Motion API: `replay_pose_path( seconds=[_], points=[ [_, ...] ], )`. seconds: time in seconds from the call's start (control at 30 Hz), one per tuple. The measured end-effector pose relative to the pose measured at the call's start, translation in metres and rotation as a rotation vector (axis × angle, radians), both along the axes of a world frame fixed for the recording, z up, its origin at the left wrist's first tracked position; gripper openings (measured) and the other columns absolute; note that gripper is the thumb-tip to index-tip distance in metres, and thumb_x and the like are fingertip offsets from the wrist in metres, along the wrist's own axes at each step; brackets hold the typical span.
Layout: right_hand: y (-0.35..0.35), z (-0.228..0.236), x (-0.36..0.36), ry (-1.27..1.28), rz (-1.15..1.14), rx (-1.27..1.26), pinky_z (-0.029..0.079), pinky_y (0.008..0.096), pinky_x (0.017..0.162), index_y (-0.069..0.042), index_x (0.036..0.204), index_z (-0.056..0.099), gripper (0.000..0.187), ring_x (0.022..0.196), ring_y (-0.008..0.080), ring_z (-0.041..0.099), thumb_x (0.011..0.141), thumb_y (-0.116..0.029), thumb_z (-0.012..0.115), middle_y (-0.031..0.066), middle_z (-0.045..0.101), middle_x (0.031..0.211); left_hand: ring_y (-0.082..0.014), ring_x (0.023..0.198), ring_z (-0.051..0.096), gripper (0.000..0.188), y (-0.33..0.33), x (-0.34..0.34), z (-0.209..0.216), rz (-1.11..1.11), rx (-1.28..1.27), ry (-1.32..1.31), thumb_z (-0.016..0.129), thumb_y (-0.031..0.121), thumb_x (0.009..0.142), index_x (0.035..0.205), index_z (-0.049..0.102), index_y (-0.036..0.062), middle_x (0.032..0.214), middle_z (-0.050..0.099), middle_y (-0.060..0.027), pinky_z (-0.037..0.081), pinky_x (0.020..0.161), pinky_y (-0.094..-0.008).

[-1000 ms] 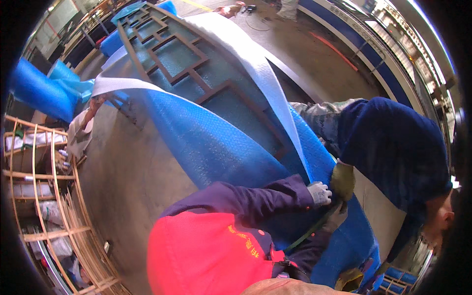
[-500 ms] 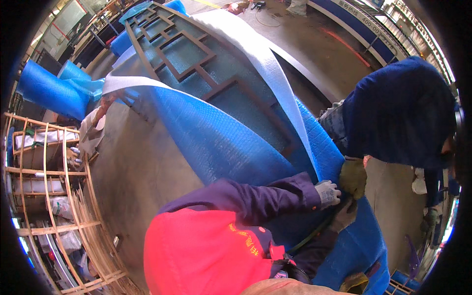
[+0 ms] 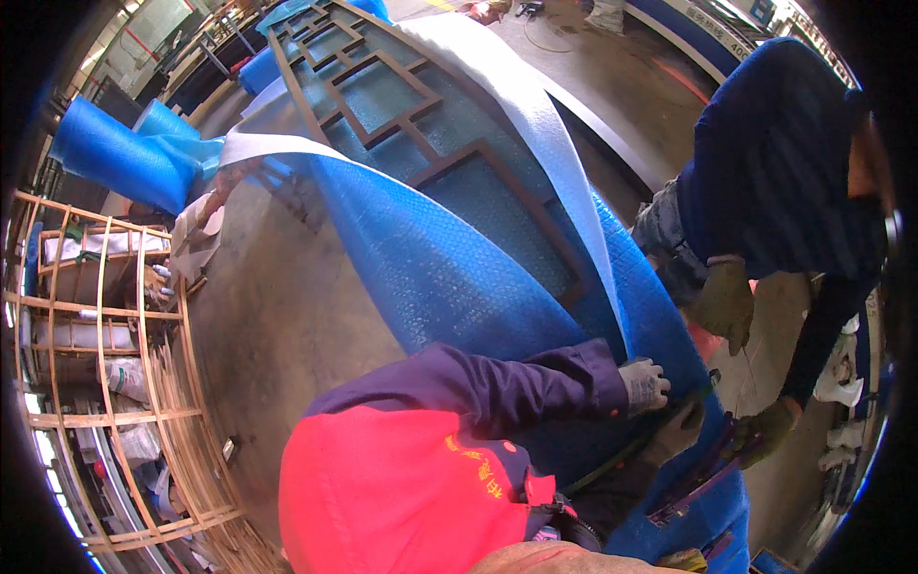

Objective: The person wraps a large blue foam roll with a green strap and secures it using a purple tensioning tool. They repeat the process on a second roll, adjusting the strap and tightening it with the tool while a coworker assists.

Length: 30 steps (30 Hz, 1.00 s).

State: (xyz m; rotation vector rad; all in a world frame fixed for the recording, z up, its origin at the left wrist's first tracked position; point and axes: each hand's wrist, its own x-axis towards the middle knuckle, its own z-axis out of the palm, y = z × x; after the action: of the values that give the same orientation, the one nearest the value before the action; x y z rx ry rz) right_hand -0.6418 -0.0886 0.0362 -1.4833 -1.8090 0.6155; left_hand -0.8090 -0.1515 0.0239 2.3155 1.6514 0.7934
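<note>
A long dark brown lattice frame (image 3: 475,150) lies on blue bubble wrap (image 3: 459,263), which has a white foam lining (image 3: 535,115) and is folded up along both sides. My left hand (image 3: 644,386), in a grey glove, curls its fingers over the wrap near the frame's near end. Just below it my right hand (image 3: 677,430), also gloved, closes around a thin green strap (image 3: 598,471) crossing the wrap. Opposite me, a co-worker's gloved hand (image 3: 724,304) hangs above the wrap's edge. That person's other hand (image 3: 768,432) grips a long dark purple thing (image 3: 693,491).
The co-worker (image 3: 775,163) in dark blue bends in at the right. Rolls of blue bubble wrap (image 3: 120,158) lie at the far left. A wooden slatted rack (image 3: 105,419) stands along the left, with concrete floor (image 3: 268,316) between it and the wrap.
The co-worker's hands have left the wrap beside mine and moved right; one now holds the long purple thing. My right hand has shifted slightly; my left stays on the wrap.
</note>
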Motion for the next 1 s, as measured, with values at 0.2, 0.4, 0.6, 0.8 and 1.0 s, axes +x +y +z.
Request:
replay_pose_path(
  seconds=[0.2, 0.4, 0.6, 0.8, 1.0],
  points=[
    [0.003, -0.019, 0.006, -0.012, 0.038, 0.182, 0.054, 0.0407, 0.081, 0.003, 0.116, 0.07, 0.039, 0.089, 0.0296, 0.069, 0.104, -0.032, 0.06, 0.0209, 0.073, 0.104, -0.0279, 0.11, 0.063, 0.023, -0.002, -0.005, 0.003, -0.043, -0.056, 0.041, 0.07, 0.028, 0.083, 0.105, 0.071, 0.0195, 0.116, 0.065, -0.0043, 0.051, 0.089, -0.0445],
    [0.005, -0.017, -0.003, 0.15, -0.039, 0.042, 0.054, 0.036, 0.067, 0.002, 0.111, 0.071, 0.024, 0.069, 0.019, 0.066, 0.101, -0.019, 0.065, 0.0131, 0.073, 0.084, -0.0286, 0.11, 0.063, 0.021, -0.004, -0.01, 0.008, -0.037, -0.069, 0.073, 0.071, 0.029, 0.085, 0.104, 0.069, 0.0192, 0.119, 0.063, -0.0052, 0.051, 0.088, -0.0456],
    [-0.004, -0.006, -0.013, 0.278, -0.026, -0.053, 0.049, 0.0257, 0.059, -0.001, 0.108, 0.069, 0.018, 0.066, 0.0093, 0.06, 0.103, -0.016, 0.063, 0.0028, 0.066, 0.079, -0.0285, 0.105, 0.064, 0.02, -0.004, -0.011, 0.009, -0.04, -0.061, 0.052, 0.072, 0.027, 0.083, 0.101, 0.068, 0.0186, 0.111, 0.063, -0.0054, 0.052, 0.083, -0.0452],
    [-0.005, 0.001, -0.015, 0.345, -0.036, -0.141, 0.048, 0.0235, 0.054, -0.001, 0.11, 0.068, 0.016, 0.062, 0.0066, 0.058, 0.103, -0.014, 0.063, 0.0023, 0.066, 0.077, -0.0285, 0.1, 0.064, 0.018, -0.006, -0.012, 0.014, -0.038, -0.047, 0.057, 0.071, 0.027, 0.085, 0.1, 0.069, 0.0181, 0.107, 0.063, -0.0051, 0.051, 0.081, -0.0449],
    [-0.005, 0.0, -0.015, 0.399, -0.045, -0.175, 0.048, 0.0236, 0.054, -0.002, 0.102, 0.067, 0.019, 0.061, 0.0061, 0.057, 0.104, -0.02, 0.063, 0.0012, 0.063, 0.074, -0.0291, 0.098, 0.065, 0.015, -0.01, -0.012, 0.018, -0.027, -0.015, 0.036, 0.07, 0.026, 0.087, 0.099, 0.069, 0.0168, 0.103, 0.064, -0.0058, 0.052, 0.08, -0.0447]
  ],
)
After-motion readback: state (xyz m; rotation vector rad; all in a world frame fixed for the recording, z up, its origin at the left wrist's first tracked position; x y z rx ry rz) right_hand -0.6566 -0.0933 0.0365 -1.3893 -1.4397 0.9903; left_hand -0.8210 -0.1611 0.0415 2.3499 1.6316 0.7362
